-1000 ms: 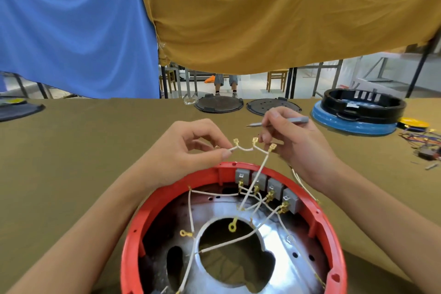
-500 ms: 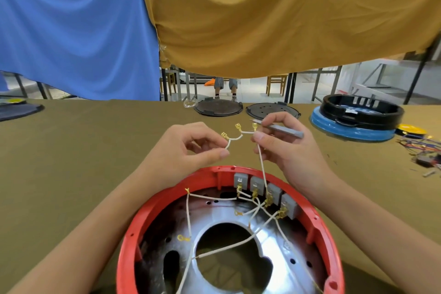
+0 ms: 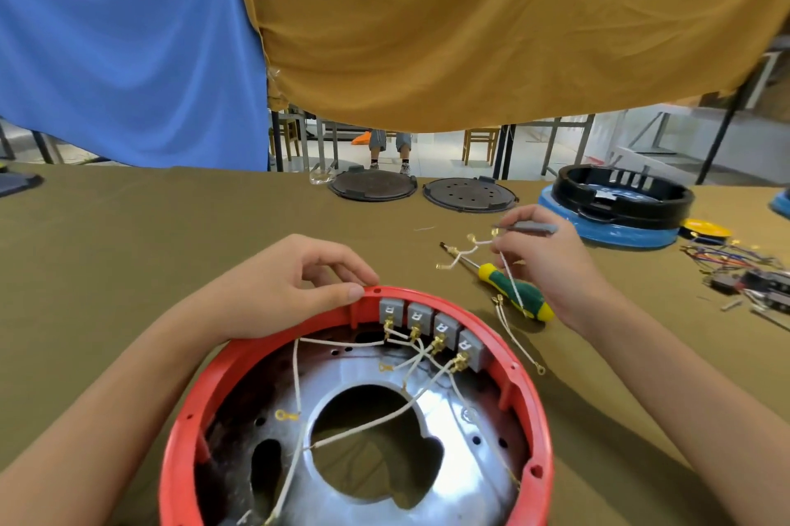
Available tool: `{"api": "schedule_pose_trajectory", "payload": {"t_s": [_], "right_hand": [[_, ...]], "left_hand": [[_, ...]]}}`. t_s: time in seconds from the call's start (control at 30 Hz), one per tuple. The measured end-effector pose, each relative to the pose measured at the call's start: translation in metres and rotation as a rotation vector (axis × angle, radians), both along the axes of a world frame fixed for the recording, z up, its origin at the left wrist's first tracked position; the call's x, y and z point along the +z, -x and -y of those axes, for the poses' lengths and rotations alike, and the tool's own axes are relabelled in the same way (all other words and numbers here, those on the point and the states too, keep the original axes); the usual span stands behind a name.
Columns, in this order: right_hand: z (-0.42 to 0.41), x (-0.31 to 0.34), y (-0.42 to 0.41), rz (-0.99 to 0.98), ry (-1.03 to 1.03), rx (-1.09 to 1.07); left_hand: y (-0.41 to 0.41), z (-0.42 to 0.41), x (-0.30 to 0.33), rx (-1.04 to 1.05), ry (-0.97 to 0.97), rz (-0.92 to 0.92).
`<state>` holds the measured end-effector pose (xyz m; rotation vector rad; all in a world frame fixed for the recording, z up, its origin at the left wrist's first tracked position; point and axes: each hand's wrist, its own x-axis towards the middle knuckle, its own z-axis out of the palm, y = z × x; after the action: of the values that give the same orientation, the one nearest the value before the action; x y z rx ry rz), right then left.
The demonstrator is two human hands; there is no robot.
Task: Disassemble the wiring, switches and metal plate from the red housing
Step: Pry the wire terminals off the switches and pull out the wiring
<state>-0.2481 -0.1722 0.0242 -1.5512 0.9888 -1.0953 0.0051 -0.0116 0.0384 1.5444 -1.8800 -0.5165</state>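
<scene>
The round red housing (image 3: 184, 431) lies open side up at the table's near edge. Inside it sits a shiny metal plate (image 3: 444, 470) with a large central hole. Several grey switches (image 3: 417, 316) line the far inner wall, and white wires (image 3: 295, 376) with brass terminals run from them across the plate. My left hand (image 3: 278, 290) grips the housing's far rim, thumb next to the leftmost switch. My right hand (image 3: 551, 265), out to the right of the housing, pinches a freed white wire bundle (image 3: 461, 254) and also holds a thin grey tool (image 3: 534, 228).
A green and yellow screwdriver (image 3: 513, 290) lies on the olive cloth under my right hand. Two dark round lids (image 3: 372, 186) sit at the far edge, a black ring on a blue base (image 3: 615, 205) at the right. Loose coloured wires and small parts (image 3: 744, 269) lie far right.
My right hand carried the white wire bundle from above the housing out to the right, over the screwdriver. My left hand let go of the wires and came down onto the housing's rim.
</scene>
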Motion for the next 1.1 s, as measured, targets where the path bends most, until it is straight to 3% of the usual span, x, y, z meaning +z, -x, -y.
{"api": "schedule_pose_trajectory", "payload": {"t_s": [0.1, 0.2, 0.27, 0.43, 0.5, 0.63, 0.83, 0.93, 1.1], "right_hand": [[-0.002, -0.008, 0.0, -0.336, 0.152, 0.05], [-0.004, -0.015, -0.004, -0.772, 0.456, -0.013], [-0.005, -0.015, -0.004, -0.863, 0.575, -0.064], [-0.007, -0.012, -0.003, -0.697, 0.594, -0.089], [-0.012, -0.011, -0.006, -0.545, 0.577, -0.02], [-0.025, -0.003, -0.008, -0.144, 0.354, 0.177], [-0.038, 0.004, -0.014, 0.192, 0.139, 0.361], [-0.042, 0.002, -0.017, 0.246, 0.087, 0.401], [-0.053, 0.006, -0.021, 0.214, 0.172, 0.439]], "left_hand": [[-0.002, 0.001, -0.001, 0.044, 0.038, 0.014], [-0.001, 0.001, -0.002, 0.048, 0.051, -0.001], [0.0, 0.001, -0.003, 0.057, 0.055, 0.0], [0.003, 0.002, -0.005, 0.062, 0.058, 0.005], [0.003, 0.003, -0.006, 0.062, 0.057, -0.001], [0.002, 0.006, -0.008, 0.065, 0.025, -0.024], [-0.003, 0.005, -0.007, 0.011, -0.106, -0.114], [-0.008, 0.003, -0.006, 0.004, -0.205, -0.235], [-0.006, 0.002, -0.013, -0.008, -0.229, -0.359]]}}
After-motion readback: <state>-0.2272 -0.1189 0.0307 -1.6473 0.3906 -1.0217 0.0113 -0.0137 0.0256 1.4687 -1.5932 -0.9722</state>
